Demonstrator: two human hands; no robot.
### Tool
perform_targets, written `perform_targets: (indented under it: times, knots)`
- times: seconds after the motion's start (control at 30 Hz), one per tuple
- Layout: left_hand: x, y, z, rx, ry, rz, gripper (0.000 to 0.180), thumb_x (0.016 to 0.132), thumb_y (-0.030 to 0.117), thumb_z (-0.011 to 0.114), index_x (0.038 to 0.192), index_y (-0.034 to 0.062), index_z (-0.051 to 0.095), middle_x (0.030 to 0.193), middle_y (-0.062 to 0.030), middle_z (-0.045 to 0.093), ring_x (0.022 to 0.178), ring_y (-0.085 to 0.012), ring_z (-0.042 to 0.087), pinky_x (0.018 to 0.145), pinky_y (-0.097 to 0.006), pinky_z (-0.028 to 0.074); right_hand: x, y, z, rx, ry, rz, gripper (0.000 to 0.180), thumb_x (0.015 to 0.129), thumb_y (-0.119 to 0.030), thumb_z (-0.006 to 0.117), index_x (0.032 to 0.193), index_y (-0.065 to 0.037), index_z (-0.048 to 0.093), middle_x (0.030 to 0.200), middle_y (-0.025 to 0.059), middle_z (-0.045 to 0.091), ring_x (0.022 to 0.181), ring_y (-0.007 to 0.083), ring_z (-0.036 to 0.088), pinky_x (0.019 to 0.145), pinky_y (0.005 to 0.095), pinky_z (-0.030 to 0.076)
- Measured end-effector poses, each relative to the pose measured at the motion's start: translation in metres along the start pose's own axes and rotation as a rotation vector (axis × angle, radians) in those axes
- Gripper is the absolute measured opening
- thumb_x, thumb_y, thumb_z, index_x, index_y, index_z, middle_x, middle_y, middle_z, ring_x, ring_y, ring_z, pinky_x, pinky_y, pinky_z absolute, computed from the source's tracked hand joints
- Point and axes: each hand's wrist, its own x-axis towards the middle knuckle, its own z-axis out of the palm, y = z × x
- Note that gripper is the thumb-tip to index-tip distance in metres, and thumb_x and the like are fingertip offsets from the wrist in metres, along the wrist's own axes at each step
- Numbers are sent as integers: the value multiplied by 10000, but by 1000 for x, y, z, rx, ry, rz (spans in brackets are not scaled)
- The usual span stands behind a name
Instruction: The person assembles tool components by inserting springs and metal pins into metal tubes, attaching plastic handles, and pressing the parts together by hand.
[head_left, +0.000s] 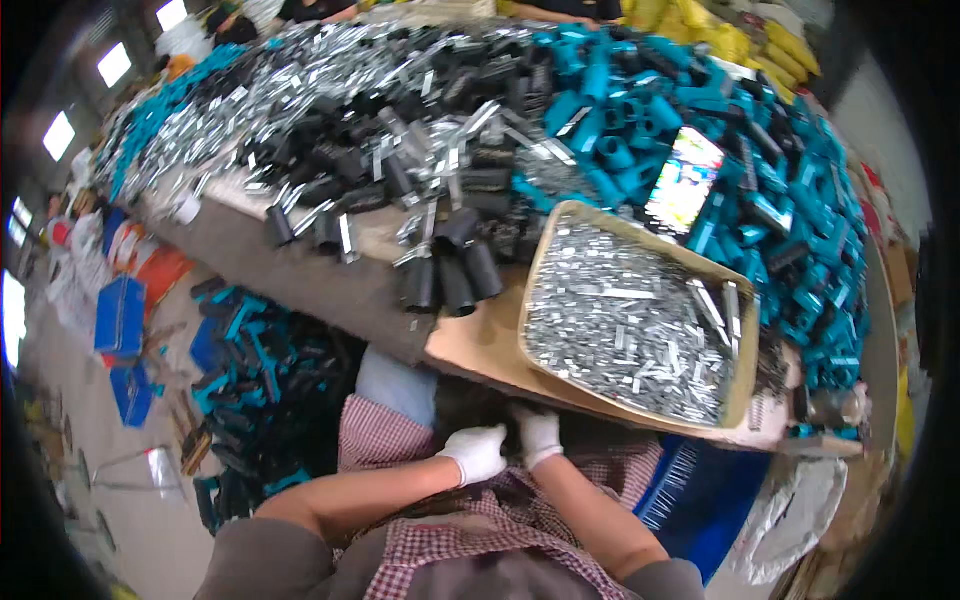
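Both my hands wear white gloves and sit low over my lap, just below the table's near edge. My left hand (477,455) is closed, its fingers curled toward the right one. Close beside it, my right hand (541,438) is also closed, with its fingertips in shadow. Whatever lies between them is too dark to make out. Above the hands, on the table, stands a cream tray (743,385) full of small shiny metal pieces (620,320). Black cylindrical sleeves (453,280) lie left of the tray, near the edge.
Teal plastic housings (625,110) are heaped at the right, with a lit phone (685,180) on them. Silvery metal parts (250,100) cover the table's far left. Black-and-teal pieces (255,370) pile up below left. A blue bin (700,495) stands right of my lap.
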Motion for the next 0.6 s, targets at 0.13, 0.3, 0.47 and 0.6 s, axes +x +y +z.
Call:
perform_targets:
  times: [0.13,0.3,0.47,0.6]
  knots:
    - [8,12,5,-137,90,-12,351,829,246,624,1091,13,635,1033,-259,711,957,-429,697,841,-530,552,7,12,1,-180,230,-159,259,925,-129,687,1073,84,704,1037,213,754,902,285,688,866,406,526]
    - [1,9,5,-133,118,5,335,813,200,629,1092,16,645,1020,-250,717,956,-425,702,829,-528,554,9,-2,4,-274,110,-157,276,872,-109,712,1081,70,726,1052,145,747,900,212,665,841,364,547]
    - [-8,2,-4,-104,71,29,375,800,165,630,1147,25,661,1046,-248,721,985,-413,709,843,-516,559,-8,-31,-1,-262,-115,50,362,870,-92,720,1193,69,699,1071,142,738,919,206,666,872,352,537]
    - [14,3,13,-52,20,29,327,842,167,596,1126,28,678,1048,-221,737,969,-392,725,834,-502,573,-8,-16,2,-78,46,-26,268,893,-80,706,1127,51,727,1048,127,741,905,195,665,837,337,543]
